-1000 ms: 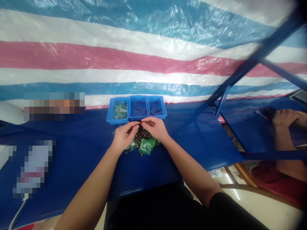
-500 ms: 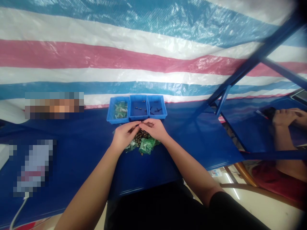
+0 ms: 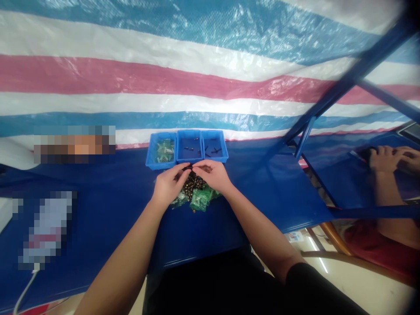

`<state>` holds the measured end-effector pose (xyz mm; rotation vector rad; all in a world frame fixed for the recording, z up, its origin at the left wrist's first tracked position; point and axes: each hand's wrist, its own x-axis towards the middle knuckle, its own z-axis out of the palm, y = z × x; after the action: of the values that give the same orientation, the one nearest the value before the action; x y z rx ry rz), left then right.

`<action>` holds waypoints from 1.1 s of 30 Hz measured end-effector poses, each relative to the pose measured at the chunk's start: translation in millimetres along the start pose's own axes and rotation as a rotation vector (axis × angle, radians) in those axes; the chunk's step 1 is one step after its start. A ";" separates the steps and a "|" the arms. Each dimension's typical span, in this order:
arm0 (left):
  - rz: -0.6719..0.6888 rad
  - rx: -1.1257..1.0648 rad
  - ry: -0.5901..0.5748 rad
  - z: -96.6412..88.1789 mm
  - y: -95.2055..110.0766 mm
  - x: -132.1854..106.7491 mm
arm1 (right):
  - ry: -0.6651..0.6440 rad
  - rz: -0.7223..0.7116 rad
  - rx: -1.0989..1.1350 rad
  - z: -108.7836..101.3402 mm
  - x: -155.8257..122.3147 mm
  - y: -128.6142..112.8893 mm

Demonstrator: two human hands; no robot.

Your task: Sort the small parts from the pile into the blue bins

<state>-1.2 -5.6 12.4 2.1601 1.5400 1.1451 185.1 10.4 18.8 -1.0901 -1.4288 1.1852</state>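
My left hand (image 3: pixel 169 183) and my right hand (image 3: pixel 213 176) meet above a pile of small brass-and-dark metal parts (image 3: pixel 194 186). Both hands are closed, thumbs and fingers pinching a small dark piece (image 3: pixel 188 168) between them; its exact shape is too small to make out. Green and clear plastic packets (image 3: pixel 201 199) lie against the near side of the pile. Just behind my fingers stand three blue bins: the left bin (image 3: pixel 152 153) holds green-and-clear packets, the middle bin (image 3: pixel 189 159) a few small screws, the right bin (image 3: pixel 214 160) several dark screws.
The blue table (image 3: pixel 131 210) runs up to a striped plastic sheet (image 3: pixel 147 78). At left lies a blurred-out object (image 3: pixel 49 232) with a white cable (image 3: pixel 24 288). A blue metal frame (image 3: pixel 328 105) stands on the right, with another person's hands (image 3: pixel 389 158) beyond it.
My fingertips have shifted slightly and spread a little apart around the dark piece, which shows more now. The other person's hand has moved slightly left. The bins and pile stay put.
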 end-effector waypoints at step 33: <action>-0.033 0.015 0.007 -0.3 0.8 0.4 | -0.221 -0.326 -0.855 2.2 -1.8 14.7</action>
<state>-0.8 -5.6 13.3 2.1344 1.5852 1.1353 184.1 10.2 3.9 -1.2212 -2.2859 0.4457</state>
